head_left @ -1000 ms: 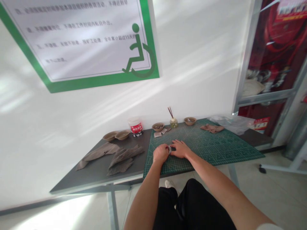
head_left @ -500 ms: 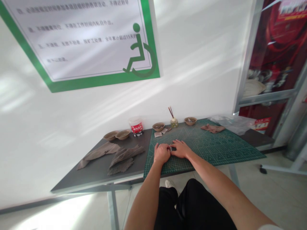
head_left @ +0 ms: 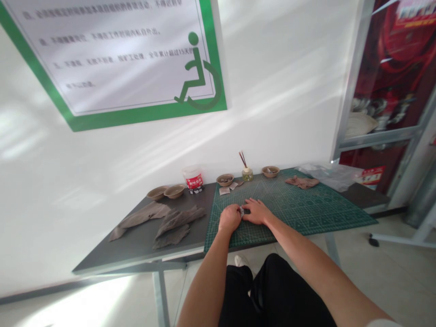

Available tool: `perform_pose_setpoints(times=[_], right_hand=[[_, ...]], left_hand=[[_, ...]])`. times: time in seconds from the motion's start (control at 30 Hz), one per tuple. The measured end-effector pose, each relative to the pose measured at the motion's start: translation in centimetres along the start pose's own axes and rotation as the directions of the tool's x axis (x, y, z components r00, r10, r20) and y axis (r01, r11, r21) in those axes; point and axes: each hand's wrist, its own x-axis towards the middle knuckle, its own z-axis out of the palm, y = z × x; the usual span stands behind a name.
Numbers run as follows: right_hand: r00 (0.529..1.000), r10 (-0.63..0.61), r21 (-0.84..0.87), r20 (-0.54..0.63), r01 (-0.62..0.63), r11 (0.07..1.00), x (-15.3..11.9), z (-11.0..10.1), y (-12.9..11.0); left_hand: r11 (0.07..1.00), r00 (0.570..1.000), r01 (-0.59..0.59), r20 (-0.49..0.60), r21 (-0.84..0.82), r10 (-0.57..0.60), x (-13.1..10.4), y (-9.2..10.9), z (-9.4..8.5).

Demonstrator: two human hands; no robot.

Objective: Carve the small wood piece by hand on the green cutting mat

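Observation:
My left hand (head_left: 230, 217) rests on the green cutting mat (head_left: 293, 204) with its fingers curled against a small greyish-white piece (head_left: 242, 211). On the other side of that piece is my right hand (head_left: 256, 212), its fingertips touching the piece and its other fingers spread over the mat. The piece is too small to make out well. Beyond the hands, small pale squares (head_left: 225, 191) lie on the mat beside a brown bowl (head_left: 225, 180) with small items in it.
Grey cloths (head_left: 175, 225), two brown bowls (head_left: 174, 191) and a red-labelled jar (head_left: 193, 178) are at the left. Farther back stand a reed bottle (head_left: 247, 174) and another bowl (head_left: 270, 171). A pinkish cloth (head_left: 302, 182) and plastic bag (head_left: 332, 175) lie right.
The fingers of my left hand have drawn in closer together, and more of the pale piece shows between the hands. My right hand has hardly moved.

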Motion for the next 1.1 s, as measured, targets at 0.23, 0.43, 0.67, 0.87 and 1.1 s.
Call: perform_pose_setpoints(times=[0.23,0.43,0.67,0.87,1.1], right_hand=[[1.0,0.0,0.004,0.002,0.0,1.0,-0.07,-0.03,-0.03],[1.0,-0.003,0.001,-0.003,0.003,1.0,-0.04,0.01,-0.04],[1.0,-0.008,-0.002,-0.006,0.008,1.0,0.08,0.11,0.12],[1.0,-0.007,-0.001,-0.004,0.007,1.0,0.06,0.08,0.13],[1.0,-0.013,-0.007,-0.012,0.013,1.0,0.05,0.09,0.22]], left_hand=[[1.0,1.0,0.009,0.01,-0.005,-0.009,0.01,0.1,-0.04],[1.0,1.0,0.009,0.024,-0.008,-0.009,0.09,0.08,-0.06],[1.0,1.0,-0.013,-0.002,-0.008,0.013,0.15,-0.07,0.15],[1.0,0.999,0.017,0.027,-0.018,-0.016,0.15,-0.05,0.12],[0.996,0.998,-0.052,0.029,-0.073,0.054,0.0,-0.07,0.08]])
